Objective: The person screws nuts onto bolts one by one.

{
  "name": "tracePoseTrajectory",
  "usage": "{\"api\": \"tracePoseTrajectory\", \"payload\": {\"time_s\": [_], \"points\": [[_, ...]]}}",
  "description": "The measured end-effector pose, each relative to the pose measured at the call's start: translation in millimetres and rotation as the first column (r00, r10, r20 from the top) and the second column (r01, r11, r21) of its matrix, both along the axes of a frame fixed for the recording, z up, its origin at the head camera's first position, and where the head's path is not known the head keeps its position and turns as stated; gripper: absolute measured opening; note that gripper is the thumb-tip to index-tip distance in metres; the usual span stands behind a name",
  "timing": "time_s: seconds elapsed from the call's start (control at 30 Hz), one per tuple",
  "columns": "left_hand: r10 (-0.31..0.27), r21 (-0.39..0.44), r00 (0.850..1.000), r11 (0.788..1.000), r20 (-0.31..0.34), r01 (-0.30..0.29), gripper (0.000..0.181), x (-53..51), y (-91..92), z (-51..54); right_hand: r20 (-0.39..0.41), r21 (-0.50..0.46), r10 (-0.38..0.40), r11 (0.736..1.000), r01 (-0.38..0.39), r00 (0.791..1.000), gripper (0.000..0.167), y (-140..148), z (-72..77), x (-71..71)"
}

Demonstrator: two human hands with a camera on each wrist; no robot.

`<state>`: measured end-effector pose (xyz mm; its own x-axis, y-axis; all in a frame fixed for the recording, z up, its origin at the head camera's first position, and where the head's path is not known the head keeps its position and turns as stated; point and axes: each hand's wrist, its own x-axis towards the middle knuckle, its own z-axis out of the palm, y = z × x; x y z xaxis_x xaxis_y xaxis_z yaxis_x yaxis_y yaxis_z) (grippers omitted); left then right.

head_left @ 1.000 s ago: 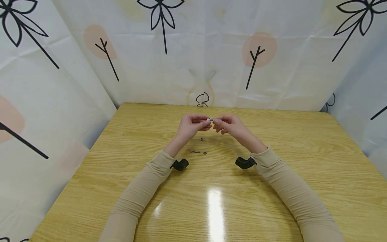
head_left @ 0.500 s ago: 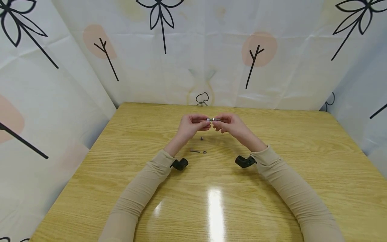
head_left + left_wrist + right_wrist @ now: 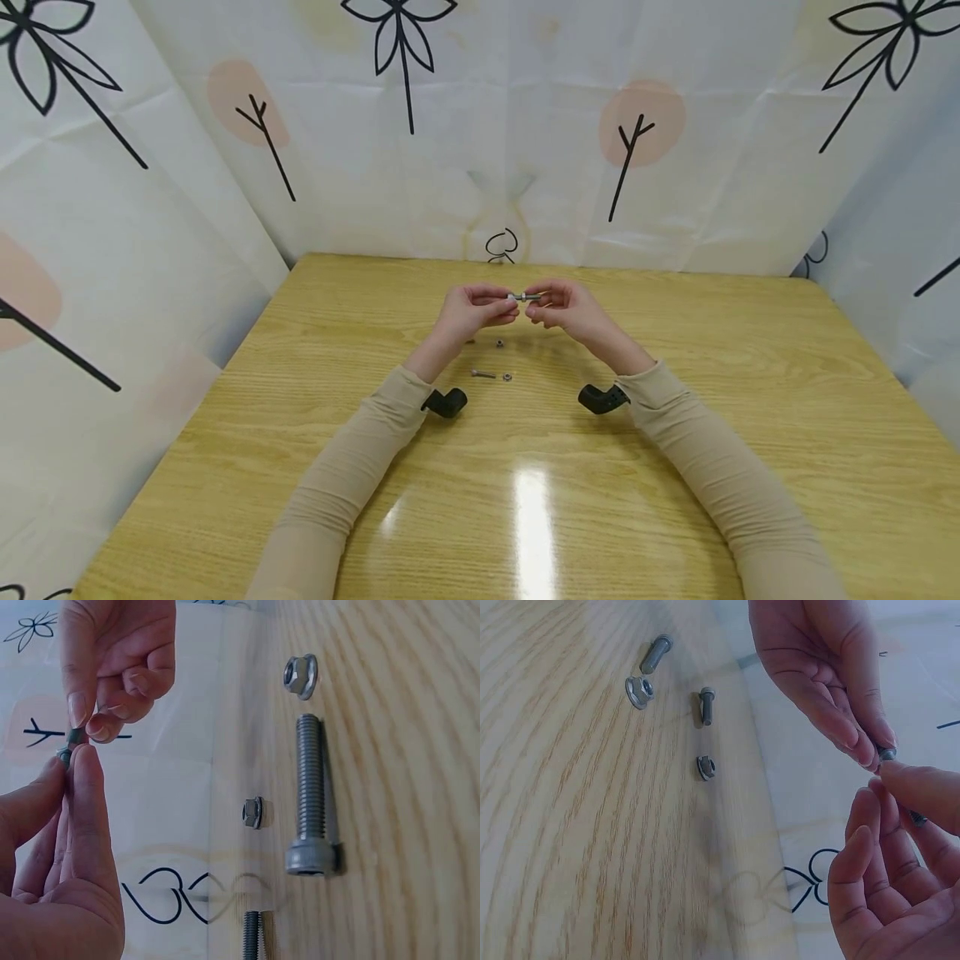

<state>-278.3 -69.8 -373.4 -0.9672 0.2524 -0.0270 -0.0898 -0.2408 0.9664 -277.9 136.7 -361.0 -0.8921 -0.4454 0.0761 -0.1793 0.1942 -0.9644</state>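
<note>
In the head view, the left hand (image 3: 474,309) and right hand (image 3: 566,307) meet above the far part of the yellowish wooden table (image 3: 712,350). Between them they pinch a slim grey metal bolt (image 3: 532,297), left hand at its head, right hand farther along; a small silvery metal nut (image 3: 523,297) sits around its shaft. Below lies a silvery cylinder-headed bolt (image 3: 483,374), a flanged metal nut (image 3: 507,377) just to its right.

The left wrist view adds a second flanged nut (image 3: 253,813) and a partly cropped threaded bolt (image 3: 252,936).

In the right wrist view, the held bolt's threaded tip (image 3: 917,818) emerges past the right thumb.
</note>
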Motion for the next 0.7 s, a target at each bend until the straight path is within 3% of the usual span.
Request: {"api": "tracePoseTrajectory", "payload": {"time_s": [0.5, 0.7], "points": [[-0.028, -0.037, 1.0, 0.999, 0.008, 0.028, 0.027, -3.3, 2.2, 0.0, 0.008, -0.002, -0.051, 0.999, 0.051, 0.999, 0.027, -3.9, -1.6, -7.2], [-0.046, -0.05, 0.999, 0.998, 0.012, 0.047, 0.03, -3.4, 4.3, 2.2, 0.078, 0.029, -0.074, 0.997, 0.072, 0.994, 0.042, -3.2, 1.7, -7.1]]}}
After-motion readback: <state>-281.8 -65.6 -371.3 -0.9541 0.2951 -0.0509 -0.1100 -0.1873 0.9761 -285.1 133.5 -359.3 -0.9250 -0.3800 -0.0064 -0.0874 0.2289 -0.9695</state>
